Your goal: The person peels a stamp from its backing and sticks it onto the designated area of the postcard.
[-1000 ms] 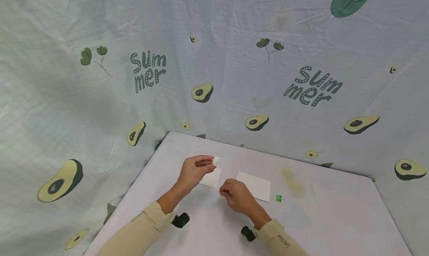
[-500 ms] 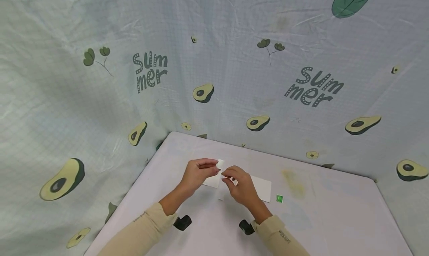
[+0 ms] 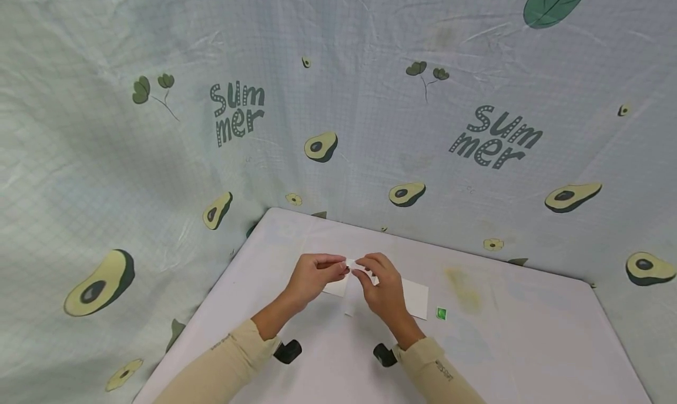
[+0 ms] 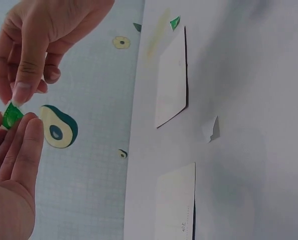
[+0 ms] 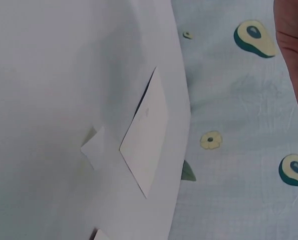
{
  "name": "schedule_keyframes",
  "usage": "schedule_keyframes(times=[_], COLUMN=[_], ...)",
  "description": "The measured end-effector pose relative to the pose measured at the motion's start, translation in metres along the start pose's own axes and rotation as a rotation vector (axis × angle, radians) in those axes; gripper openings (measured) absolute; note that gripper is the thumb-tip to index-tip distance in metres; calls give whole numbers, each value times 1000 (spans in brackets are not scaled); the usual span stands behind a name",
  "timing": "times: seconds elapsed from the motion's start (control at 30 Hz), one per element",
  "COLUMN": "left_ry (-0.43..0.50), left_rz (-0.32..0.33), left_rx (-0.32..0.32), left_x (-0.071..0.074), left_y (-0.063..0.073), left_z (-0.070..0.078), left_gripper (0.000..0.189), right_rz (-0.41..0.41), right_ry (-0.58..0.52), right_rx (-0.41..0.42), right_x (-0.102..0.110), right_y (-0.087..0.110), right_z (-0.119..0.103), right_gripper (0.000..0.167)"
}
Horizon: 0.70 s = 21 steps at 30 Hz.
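Observation:
Both hands meet in the air over the white table. My left hand (image 3: 313, 279) pinches a small green stamp (image 4: 12, 116), its white back (image 3: 351, 264) showing in the head view. From the other side, the thumb and fingers of my right hand (image 3: 385, 286) pinch the stamp's edge. Below the hands lie two white cards: the left card (image 3: 334, 287) is partly covered by my left hand, the right card (image 3: 416, 299) by my right. A second green stamp (image 3: 441, 313) lies to the right of the right card.
A torn, curled white paper scrap (image 4: 211, 130) lies on the table between the cards. A patterned cloth (image 3: 359, 157) hangs behind the table's far edge. Black wrist cameras (image 3: 288, 351) stick out below both wrists.
My right hand has moved up and left to the stamp in my left hand and now pinches its edge. The paper scrap has come into view on the table below.

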<state>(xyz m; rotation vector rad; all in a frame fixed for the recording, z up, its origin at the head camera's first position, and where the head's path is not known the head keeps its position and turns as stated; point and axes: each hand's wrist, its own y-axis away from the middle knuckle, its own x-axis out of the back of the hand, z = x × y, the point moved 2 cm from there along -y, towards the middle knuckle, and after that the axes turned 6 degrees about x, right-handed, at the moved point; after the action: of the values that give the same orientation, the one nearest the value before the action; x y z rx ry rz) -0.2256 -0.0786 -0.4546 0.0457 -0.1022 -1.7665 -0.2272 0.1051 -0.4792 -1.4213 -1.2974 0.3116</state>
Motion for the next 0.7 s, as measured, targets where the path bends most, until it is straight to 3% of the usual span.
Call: schedule_keyframes(times=[0.23,0.4,0.57,0.7], left_ry=[-33,-70,-97,-115], left_rz=[-46,-60,-68,-56], left_rx=[-2,-8,-5,-1], left_x=[1,1,2,2], left_y=[-1,-4,-5,-7], left_z=[-3,-5,-7,-7], left_gripper=[29,29,27,26], right_rz=[0,-21,-75,-134], right_ry=[-19,-73,-125,-185], right_rx=[24,-19,-119,-303], right_x=[-1,-3,-5,-6], right_y=[-4,-4,-3,-4], right_z=[0,0,-1,-3], right_gripper=[13,14,12,7])
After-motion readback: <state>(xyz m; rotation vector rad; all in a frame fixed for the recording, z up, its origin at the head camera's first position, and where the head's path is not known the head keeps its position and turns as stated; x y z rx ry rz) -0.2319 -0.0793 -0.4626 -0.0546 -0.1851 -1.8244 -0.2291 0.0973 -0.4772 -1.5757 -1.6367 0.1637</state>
